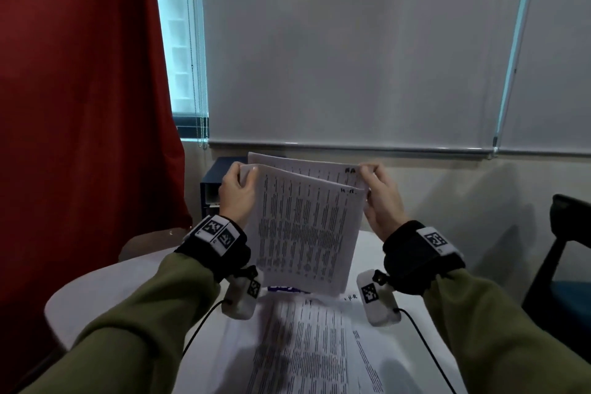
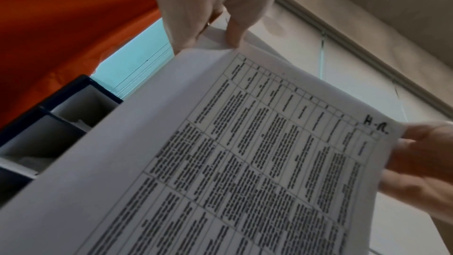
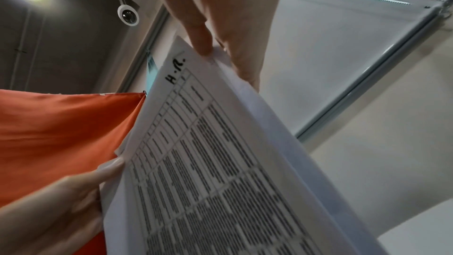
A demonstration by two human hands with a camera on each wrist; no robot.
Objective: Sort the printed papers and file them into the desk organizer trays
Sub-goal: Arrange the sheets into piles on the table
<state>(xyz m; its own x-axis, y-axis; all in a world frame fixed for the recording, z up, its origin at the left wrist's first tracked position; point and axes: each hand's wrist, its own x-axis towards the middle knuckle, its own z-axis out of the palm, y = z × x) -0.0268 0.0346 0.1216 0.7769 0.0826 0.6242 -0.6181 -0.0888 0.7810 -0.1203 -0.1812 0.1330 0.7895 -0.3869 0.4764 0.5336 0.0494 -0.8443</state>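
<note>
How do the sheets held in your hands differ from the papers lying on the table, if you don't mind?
The held sheets are raised nearly upright, pinched at the top corners by the left hand and right hand; the table papers lie flat, untouched. Both carry dense printed tables and a handwritten corner mark.

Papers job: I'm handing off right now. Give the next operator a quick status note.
Left hand: pinches the top left corner of the held papers.
Right hand: pinches their top right corner; the front sheet is marked "H.R." there.
The sheets are raised upright over the desk, fanned apart at the top edge.
More papers lie flat on the desk below, unsorted.
The organizer stands behind the held sheets to the left; something pale lies in its trays, too hidden to identify.
Left: file the held sheets, then sort the desk pile.
</note>
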